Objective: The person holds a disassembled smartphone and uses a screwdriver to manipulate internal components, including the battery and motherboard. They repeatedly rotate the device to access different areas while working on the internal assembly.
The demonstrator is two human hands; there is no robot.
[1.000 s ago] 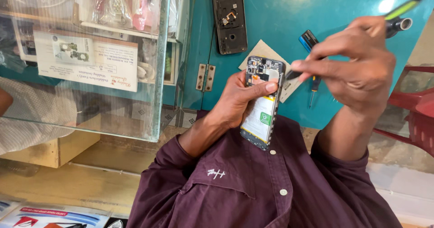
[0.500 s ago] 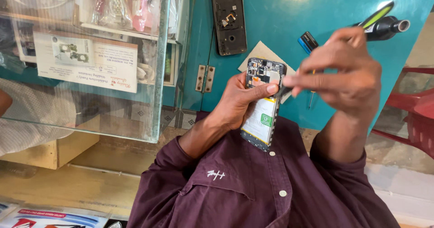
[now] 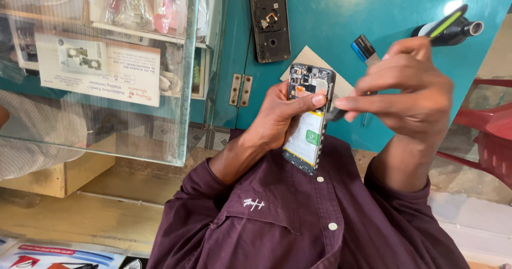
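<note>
My left hand (image 3: 277, 119) grips the opened black phone with its white battery exposed (image 3: 309, 119). My right hand's (image 3: 410, 87) fingers pinch something small at its edge, possibly a thin tool. A black phone back cover (image 3: 269, 21) lies on the teal bench (image 3: 330, 23).

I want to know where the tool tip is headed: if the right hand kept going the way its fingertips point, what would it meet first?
The right hand points left toward the opened phone held in the left hand. It would likely meet the phone's right edge first, near the left thumb; depth is unclear.
</note>
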